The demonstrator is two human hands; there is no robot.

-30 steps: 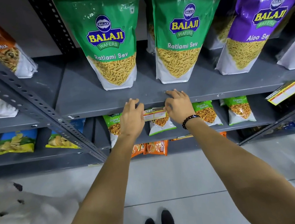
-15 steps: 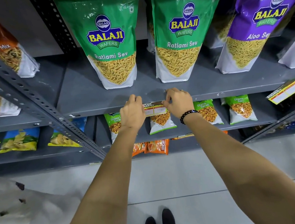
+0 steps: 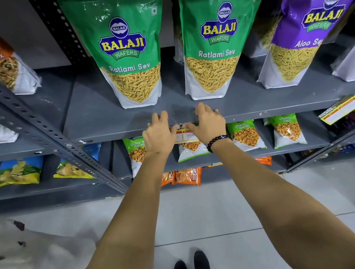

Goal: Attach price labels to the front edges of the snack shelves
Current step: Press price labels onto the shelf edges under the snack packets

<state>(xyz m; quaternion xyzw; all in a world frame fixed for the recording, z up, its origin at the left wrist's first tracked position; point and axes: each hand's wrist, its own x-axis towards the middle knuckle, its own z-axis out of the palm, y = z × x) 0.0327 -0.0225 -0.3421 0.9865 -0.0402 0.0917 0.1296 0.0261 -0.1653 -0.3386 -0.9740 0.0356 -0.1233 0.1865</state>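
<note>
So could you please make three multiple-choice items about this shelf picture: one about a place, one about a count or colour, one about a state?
1. Where is the price label?
A. On the floor
B. At the shelf's front edge, between the two hands
C. On a purple bag

2. How many green Ratlami Sev bags stand in front on this shelf?
A. Two
B. Four
C. None

3. What are the left hand and right hand doing?
A. Lifting a bag
B. Hanging free
C. Pressing at the label's two ends

Answers: 1 B, the label shows between the hands on the edge. 2 A, one bag and another. 3 C, both hands' fingers rest over the edge beside the label.
</note>
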